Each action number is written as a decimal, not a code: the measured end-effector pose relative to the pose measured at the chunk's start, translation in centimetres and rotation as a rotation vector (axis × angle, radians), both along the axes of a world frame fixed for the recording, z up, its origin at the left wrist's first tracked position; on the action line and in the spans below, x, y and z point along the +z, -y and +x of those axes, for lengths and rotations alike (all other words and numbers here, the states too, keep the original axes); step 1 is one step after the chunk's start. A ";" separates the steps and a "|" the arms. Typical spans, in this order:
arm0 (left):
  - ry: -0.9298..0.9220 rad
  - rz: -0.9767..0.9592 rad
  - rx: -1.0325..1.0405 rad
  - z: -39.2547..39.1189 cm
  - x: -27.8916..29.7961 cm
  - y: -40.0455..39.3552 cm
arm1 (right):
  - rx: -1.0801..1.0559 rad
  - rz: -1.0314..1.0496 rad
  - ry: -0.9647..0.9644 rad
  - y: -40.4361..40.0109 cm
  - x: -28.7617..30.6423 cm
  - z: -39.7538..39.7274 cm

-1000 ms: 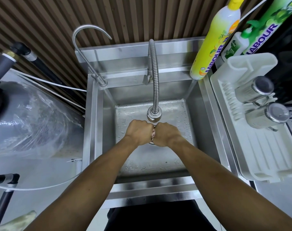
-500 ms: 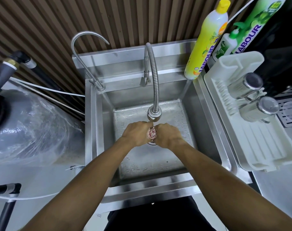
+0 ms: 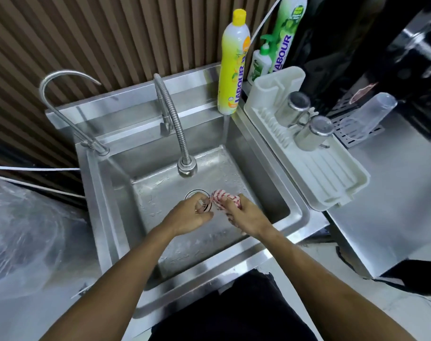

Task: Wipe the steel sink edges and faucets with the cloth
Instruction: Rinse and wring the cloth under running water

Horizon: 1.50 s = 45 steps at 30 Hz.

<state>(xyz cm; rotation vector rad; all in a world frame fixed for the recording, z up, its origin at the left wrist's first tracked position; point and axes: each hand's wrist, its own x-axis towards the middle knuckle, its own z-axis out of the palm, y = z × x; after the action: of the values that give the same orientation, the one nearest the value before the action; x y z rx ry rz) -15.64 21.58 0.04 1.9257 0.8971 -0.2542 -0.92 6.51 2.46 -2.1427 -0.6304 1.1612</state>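
Brown ribbed wall panelling [image 3: 111,40] backs a steel work surface [image 3: 394,217] with a square stainless steel sink [image 3: 91,193] set into it. At far left lies a crinkled clear plastic sheet [image 3: 25,230]. On the sink's back left corner stands a thin curved gooseneck tap [image 3: 62,102]. Right of it, a flexible ribbed-hose faucet [image 3: 177,126] arches down, its spray head hanging above the wet basin floor. Below the head, over the round drain [image 3: 197,193], both bare hands meet. The left hand [image 3: 190,217] is curled, its fingertips pinching one end of a twisted red-and-white striped cloth [image 3: 224,199]. The right hand [image 3: 246,217] is closed around the other end, so the cloth is held between them low in the basin, away from the edges. On the back right ledge stands a tall yellow dish-liquid bottle [image 3: 233,67] with a yellow cap, lettered "LABOUR". Just beside it are a small white pump bottle [image 3: 260,65] and a tall green bottle [image 3: 287,38], also marked "LABOUR". Right of the sink, a cream plastic drainer tray [image 3: 332,180] holds two upturned steel cups [image 3: 310,132]. Further right, a clear plastic tumbler [image 3: 367,116] lies on its side beneath a black appliance [image 3: 381,45].
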 end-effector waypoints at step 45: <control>-0.078 -0.724 -0.049 28.8 6.6 28.3 | -0.463 0.073 -0.164 30.8 7.5 25.8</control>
<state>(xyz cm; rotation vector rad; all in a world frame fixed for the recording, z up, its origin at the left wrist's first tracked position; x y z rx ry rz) 13.21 -6.70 6.61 1.2689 0.6785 -0.5975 24.89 -24.25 9.99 -1.9636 -0.0900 1.0215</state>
